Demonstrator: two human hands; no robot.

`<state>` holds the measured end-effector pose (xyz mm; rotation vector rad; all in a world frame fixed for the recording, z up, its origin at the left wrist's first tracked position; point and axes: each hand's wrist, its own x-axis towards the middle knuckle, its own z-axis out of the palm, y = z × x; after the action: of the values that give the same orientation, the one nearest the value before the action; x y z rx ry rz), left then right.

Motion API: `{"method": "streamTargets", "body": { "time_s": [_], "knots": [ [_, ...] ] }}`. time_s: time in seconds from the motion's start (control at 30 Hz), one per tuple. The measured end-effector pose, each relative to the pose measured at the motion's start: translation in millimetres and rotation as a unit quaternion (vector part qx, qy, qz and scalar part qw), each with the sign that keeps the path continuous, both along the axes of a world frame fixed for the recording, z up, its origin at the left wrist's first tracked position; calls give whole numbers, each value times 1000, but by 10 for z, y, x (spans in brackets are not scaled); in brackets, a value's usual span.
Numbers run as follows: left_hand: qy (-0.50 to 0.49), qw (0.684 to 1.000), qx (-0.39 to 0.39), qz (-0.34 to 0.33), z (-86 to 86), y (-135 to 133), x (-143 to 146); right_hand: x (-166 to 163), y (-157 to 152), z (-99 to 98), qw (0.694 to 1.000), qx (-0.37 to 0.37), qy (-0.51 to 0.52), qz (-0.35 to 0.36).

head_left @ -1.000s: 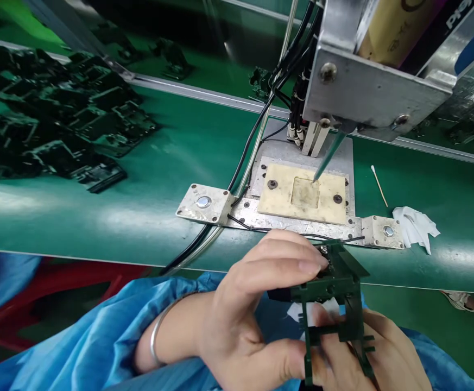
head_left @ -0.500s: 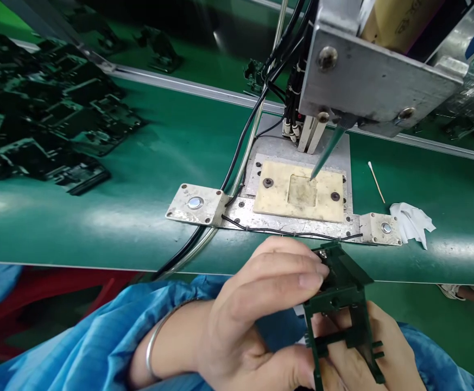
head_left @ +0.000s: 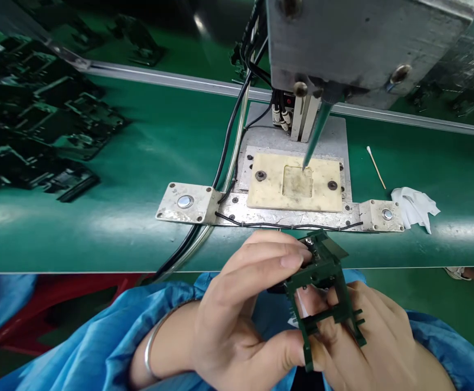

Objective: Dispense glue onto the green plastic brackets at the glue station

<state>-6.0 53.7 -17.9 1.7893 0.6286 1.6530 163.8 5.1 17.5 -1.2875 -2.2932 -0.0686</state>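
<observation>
A dark green plastic frame [head_left: 336, 266] with open sides and small prongs is held in front of the table's near edge. My left hand [head_left: 240, 304] grips its left side, fingers on the upper part and thumb low on a leg. From behind and below, my right hand [head_left: 367, 331] holds the same frame, its fingers partly hidden and showing through the opening. A bit of white material [head_left: 302, 309] shows inside the frame near my fingers; I cannot tell what it is. Beyond my hands lies a cream fixture plate [head_left: 267, 193] with a square recess.
A metal press head [head_left: 359, 49] with a slanting green rod [head_left: 317, 133] overhangs the fixture. Metal button boxes stand left [head_left: 185, 202] and right [head_left: 386, 214]. A cotton swab [head_left: 375, 167] and crumpled white tissue [head_left: 414, 209] lie right. Dark green parts [head_left: 41, 119] are heaped left; cables [head_left: 231, 141] cross the table.
Both hands have shifted slightly left with the frame, which has turned a little. The camera view has moved, so the press head looks larger and higher.
</observation>
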Motion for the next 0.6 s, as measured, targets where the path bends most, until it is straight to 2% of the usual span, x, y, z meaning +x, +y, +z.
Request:
{"method": "streamTargets", "body": {
  "time_s": [0.1, 0.27, 0.33, 0.43, 0.6],
  "knots": [
    [15, 1000, -20, 5, 14, -23, 9, 2, 47, 46, 999, -3, 3, 38],
    [19, 999, -47, 9, 33, -18, -18, -51, 127, 30, 999, -21, 43, 17],
    [21, 999, -43, -2, 15, 3, -27, -39, 154, 1, 997, -32, 56, 40],
    [29, 999, -40, -5, -18, 20, -13, 24, 187, -24, 993, -61, 78, 71],
    [105, 993, -29, -33, 39, 59, -127, 292, 206, -15, 978, -130, 157, 51]
  ]
}}
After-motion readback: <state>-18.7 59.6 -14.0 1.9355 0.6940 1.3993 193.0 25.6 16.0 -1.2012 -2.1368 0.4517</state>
